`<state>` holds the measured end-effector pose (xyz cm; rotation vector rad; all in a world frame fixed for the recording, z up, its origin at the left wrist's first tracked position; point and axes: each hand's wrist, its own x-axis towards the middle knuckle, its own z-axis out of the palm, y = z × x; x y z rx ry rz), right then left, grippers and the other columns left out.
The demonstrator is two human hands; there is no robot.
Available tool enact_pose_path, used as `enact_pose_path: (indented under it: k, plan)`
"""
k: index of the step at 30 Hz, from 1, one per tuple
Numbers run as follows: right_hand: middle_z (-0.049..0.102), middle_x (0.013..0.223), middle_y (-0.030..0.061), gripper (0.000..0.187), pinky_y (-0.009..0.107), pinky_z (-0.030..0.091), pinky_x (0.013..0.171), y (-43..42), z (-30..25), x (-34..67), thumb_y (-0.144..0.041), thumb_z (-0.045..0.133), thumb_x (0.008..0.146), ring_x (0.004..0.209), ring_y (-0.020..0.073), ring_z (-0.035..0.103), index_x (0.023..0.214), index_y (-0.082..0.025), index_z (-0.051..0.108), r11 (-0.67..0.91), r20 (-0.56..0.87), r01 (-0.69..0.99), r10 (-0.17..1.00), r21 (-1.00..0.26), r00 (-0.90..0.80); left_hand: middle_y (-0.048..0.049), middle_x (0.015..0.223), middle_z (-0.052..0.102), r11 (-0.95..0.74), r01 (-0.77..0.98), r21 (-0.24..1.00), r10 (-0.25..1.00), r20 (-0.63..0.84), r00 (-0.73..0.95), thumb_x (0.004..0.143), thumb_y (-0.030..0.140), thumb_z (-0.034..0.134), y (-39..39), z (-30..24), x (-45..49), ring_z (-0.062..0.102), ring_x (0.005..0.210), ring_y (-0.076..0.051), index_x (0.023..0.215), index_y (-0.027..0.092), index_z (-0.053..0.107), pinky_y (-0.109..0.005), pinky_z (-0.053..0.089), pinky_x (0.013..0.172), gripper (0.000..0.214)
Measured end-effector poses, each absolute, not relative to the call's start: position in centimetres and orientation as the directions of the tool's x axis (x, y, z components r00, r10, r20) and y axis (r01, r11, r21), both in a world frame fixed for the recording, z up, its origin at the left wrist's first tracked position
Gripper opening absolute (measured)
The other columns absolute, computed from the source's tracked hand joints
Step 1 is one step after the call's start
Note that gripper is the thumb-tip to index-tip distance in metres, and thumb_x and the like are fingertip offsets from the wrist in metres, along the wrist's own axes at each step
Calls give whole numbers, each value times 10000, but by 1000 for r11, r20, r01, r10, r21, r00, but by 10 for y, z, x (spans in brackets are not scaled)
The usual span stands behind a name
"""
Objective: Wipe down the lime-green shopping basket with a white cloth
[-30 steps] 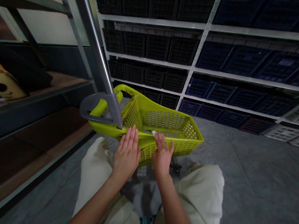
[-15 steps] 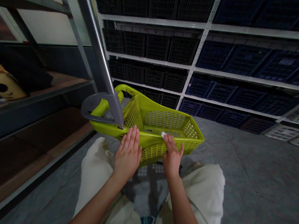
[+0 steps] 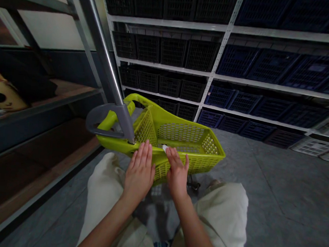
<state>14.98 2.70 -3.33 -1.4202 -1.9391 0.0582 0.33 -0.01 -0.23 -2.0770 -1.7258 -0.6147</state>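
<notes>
A lime-green shopping basket with perforated walls stands on the floor between my knees. Its grey pull handle with a metal tube slants up to the left. My left hand lies flat on the near rim, fingers straight and together, close to the handle's hinge. Farther right on that rim is my right hand, its fingertips pressing a small white wad, like tissue or cloth, against the edge. Most of the wad is hidden under the fingers.
White racks hold rows of black crates and blue crates ahead. White crates sit at the lower right. To the left is a metal-framed shelf bearing a yellow item with a cartoon face.
My right hand has slid left along the rim with the white wad, nearer to my left hand. My left hand stays almost in place. The pull handle has tipped slightly left.
</notes>
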Motion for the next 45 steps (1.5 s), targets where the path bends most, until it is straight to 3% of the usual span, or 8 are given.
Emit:
enact_pose_path:
  k: [6, 12, 16, 25, 31, 35, 40, 45]
  plan:
    - [555, 1453, 46, 793, 510, 23, 1219, 29, -41, 180, 61, 356, 718, 1385, 176, 468, 1424, -273, 493, 166, 503, 878, 859, -449, 94, -148, 1638, 182, -195, 981, 21, 817, 557, 151, 966, 262, 408, 0, -2, 5, 177, 1521, -281, 1566, 46, 113, -449, 220, 1223, 703]
    - [517, 1487, 57, 746, 432, 68, 1236, 19, -10, 114, 29, 408, 752, 1422, 147, 410, 1449, -233, 458, 405, 494, 782, 857, -473, -145, -159, 1636, 184, -179, 984, -25, 810, 564, 161, 958, 226, 392, 0, -5, 3, 171, 1522, -283, 1565, 43, 110, -461, 231, 1215, 694]
    - [490, 1511, 38, 768, 432, 30, 1238, 18, -13, 113, 37, 384, 763, 1436, 127, 384, 1474, -251, 418, 443, 513, 770, 840, -459, -177, -148, 1638, 189, -182, 983, -29, 810, 562, 167, 955, 220, 389, -1, -4, 2, 177, 1521, -277, 1566, 52, 128, -453, 219, 1220, 685]
    - [552, 1457, 42, 836, 499, 89, 1221, 28, -46, 175, 59, 366, 720, 1396, 170, 451, 1469, -305, 437, 185, 519, 865, 849, -467, 99, -159, 1636, 184, -198, 980, 24, 804, 576, 148, 965, 233, 392, -1, -3, 5, 190, 1517, -283, 1572, 66, 68, -464, 235, 1216, 709]
    - [510, 1494, 48, 749, 416, 75, 1231, 21, -18, 110, 20, 391, 767, 1434, 137, 388, 1465, -247, 443, 415, 520, 761, 846, -498, -122, -158, 1636, 189, -198, 980, 4, 804, 573, 160, 951, 189, 363, 0, -6, 2, 167, 1522, -275, 1574, 76, 83, -467, 235, 1216, 693]
    - [508, 1496, 39, 708, 395, 47, 1235, 20, -14, 99, 14, 388, 791, 1431, 123, 390, 1451, -234, 457, 472, 546, 739, 821, -480, -169, -141, 1639, 195, -188, 982, -13, 811, 563, 162, 945, 165, 354, 0, -6, 1, 158, 1525, -267, 1574, 86, 114, -460, 230, 1218, 678]
    - [470, 1526, 29, 855, 439, 39, 1233, 26, -41, 154, 64, 353, 708, 1451, 126, 358, 1496, -267, 386, 361, 523, 831, 846, -424, -100, -154, 1642, 161, -182, 983, -8, 825, 542, 157, 966, 243, 396, 0, -3, 4, 151, 1527, -273, 1566, 41, 78, -457, 221, 1224, 708]
    - [508, 1495, 45, 822, 468, 86, 1226, 29, -56, 181, 57, 348, 715, 1421, 159, 414, 1465, -267, 444, 195, 528, 858, 843, -475, 100, -154, 1644, 152, -177, 984, 9, 831, 537, 145, 973, 265, 404, 0, -3, 5, 134, 1529, -275, 1563, 31, 106, -449, 204, 1230, 701]
